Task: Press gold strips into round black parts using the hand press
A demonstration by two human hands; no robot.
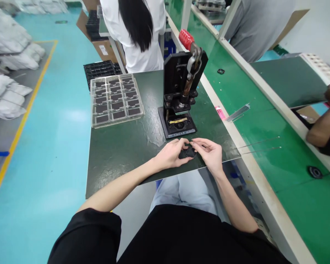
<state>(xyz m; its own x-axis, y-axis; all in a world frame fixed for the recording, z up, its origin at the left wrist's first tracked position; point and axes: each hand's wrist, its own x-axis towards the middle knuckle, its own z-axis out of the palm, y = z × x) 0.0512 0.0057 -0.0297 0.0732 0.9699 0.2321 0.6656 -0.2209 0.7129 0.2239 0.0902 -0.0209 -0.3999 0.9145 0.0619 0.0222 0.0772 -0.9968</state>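
Note:
Near the front edge of the dark green table [112, 154], both my hands meet at a small round black part [190, 152]. My left hand [172, 153] grips it from the left, thumb below and fingers above. From the right, my right hand [209, 151] pinches at the part's upper edge; whatever lies between those fingertips is too small to make out. Just beyond my hands stands a black toggle press [178, 84] with a red handle [186, 39]. A yellow strip [178, 120] lies across its base, above a round recess.
A clear plastic tray [141, 110] with dark rectangular pieces sits at the table's left. To the right runs a green conveyor [277, 161] with a pale rail, carrying black parts [315, 172] and thin rods [238, 112]. People sit ahead and across the conveyor.

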